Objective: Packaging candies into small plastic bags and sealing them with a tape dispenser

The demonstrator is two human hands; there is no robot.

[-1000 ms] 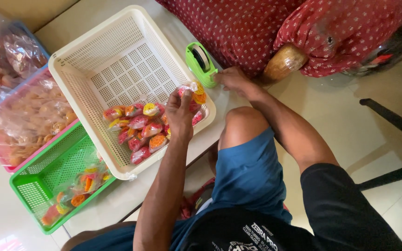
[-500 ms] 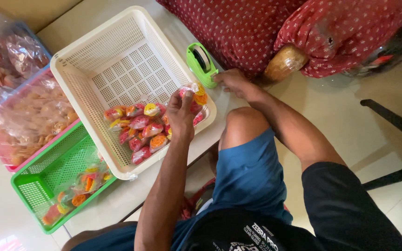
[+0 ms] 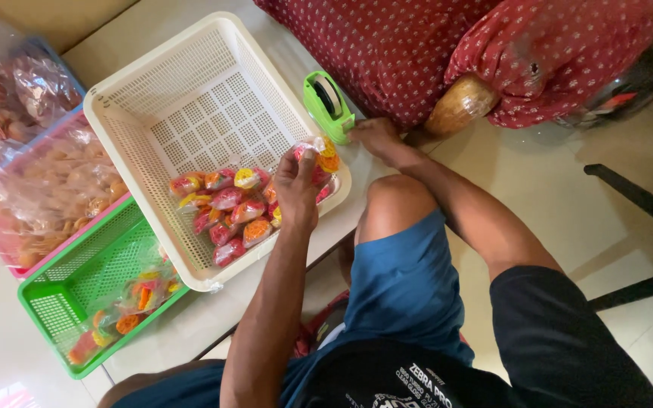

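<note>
The left hand (image 3: 296, 189) grasps a small clear packet of red and orange snacks (image 3: 319, 155), fingers clenched around its gathered neck, and holds it just over the 4 o'clock corner of the cream basket (image 3: 190, 98), above the pile of sealed packets (image 3: 228, 208). The right hand (image 3: 376, 136) rests at the green tape dispenser (image 3: 328, 98), which stands on the counter (image 3: 213, 313) just beside the basket's 3 o'clock rim; its fingers are pinched at the dispenser's cutting end, though whether they already hold tape is too small to tell. To seal well, it seems best to keep the neck twisted tight, draw a short strip cleanly across the blade, and bring the packet close to the dispenser so the tape wraps without slack. Against the frame half a second earlier, the right hand has crept slightly toward 12 o'clock, closer against the dispenser, while the left hand and its packet hold nearly the same spot. A green basket (image 3: 77, 295) at 8 o'clock holds a few more packets.
</note>
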